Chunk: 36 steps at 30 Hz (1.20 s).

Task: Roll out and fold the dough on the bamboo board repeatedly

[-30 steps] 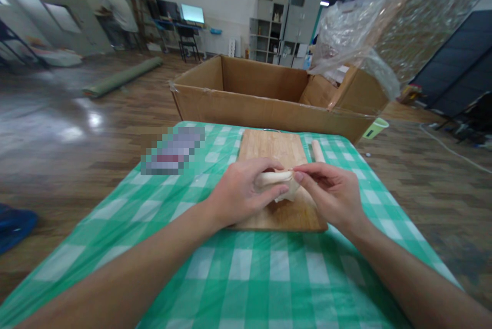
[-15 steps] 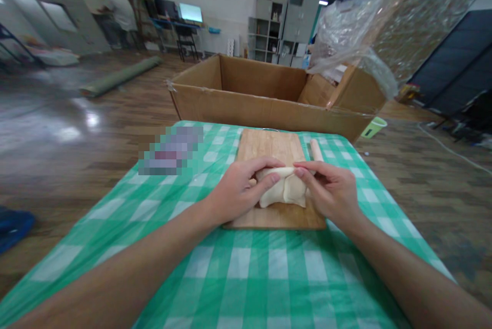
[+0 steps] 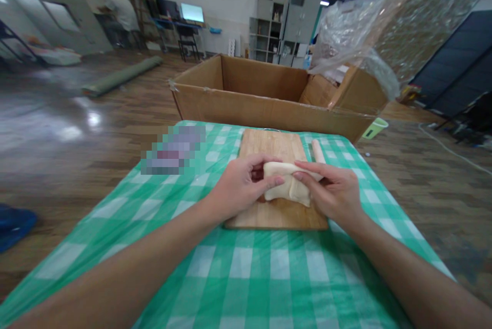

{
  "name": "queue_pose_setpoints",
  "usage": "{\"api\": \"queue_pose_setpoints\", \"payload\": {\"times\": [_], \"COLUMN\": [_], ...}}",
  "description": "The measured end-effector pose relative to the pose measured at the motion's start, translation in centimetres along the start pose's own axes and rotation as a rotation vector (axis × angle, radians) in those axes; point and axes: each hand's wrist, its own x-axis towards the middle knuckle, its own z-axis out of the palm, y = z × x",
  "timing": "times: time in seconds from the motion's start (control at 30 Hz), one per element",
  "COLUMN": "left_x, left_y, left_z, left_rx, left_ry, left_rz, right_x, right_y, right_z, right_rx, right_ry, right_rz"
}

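Note:
A pale lump of dough (image 3: 286, 185) is held just above a wooden cutting board (image 3: 274, 152) on the green checked tablecloth (image 3: 246, 267). My left hand (image 3: 240, 188) pinches the dough's left end with thumb and fingers. From the right side, my right hand (image 3: 332, 190) grips it with fingers curled over the top. A wooden rolling pin (image 3: 317, 150) lies beside the board's right edge, partly hidden behind my right hand.
A large open cardboard box (image 3: 269, 96) stands just beyond the table's far edge, with crumpled clear plastic (image 3: 384, 26) above its right side. A blurred-out item (image 3: 172, 150) lies on the cloth at the left. A person (image 3: 115, 11) works far back left.
The dough has been folded and turned between both hands, and now shows as a longer folded lump lifted slightly toward the board's middle. Both hands keep their grip.

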Motion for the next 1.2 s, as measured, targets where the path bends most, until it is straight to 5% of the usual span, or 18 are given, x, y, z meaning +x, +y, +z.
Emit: {"api": "queue_pose_setpoints", "payload": {"times": [0.23, 0.43, 0.7, 0.97, 1.2], "left_x": [-0.5, -0.3, -0.4, 0.0, 0.0], "left_y": [0.9, 1.1, 1.6, 0.8, 0.8], "left_z": [0.2, 0.7, 0.1, 0.5, 0.5], "left_rx": [0.129, -0.102, 0.116, -0.089, 0.020], "left_ry": [-0.003, -0.028, 0.055, -0.006, 0.051], "left_rz": [-0.030, -0.072, -0.002, -0.149, -0.117], "right_x": [0.4, 0.2, 0.2, 0.1, 0.2], "right_y": [-0.9, -1.1, -1.0, -1.0, -1.1], "right_z": [-0.4, -0.4, -0.3, -0.1, 0.0], "right_rx": [-0.024, -0.037, -0.019, 0.040, 0.061], "right_ry": [-0.130, -0.068, -0.138, -0.115, -0.205], "right_rz": [-0.052, -0.048, -0.082, 0.026, -0.050]}}
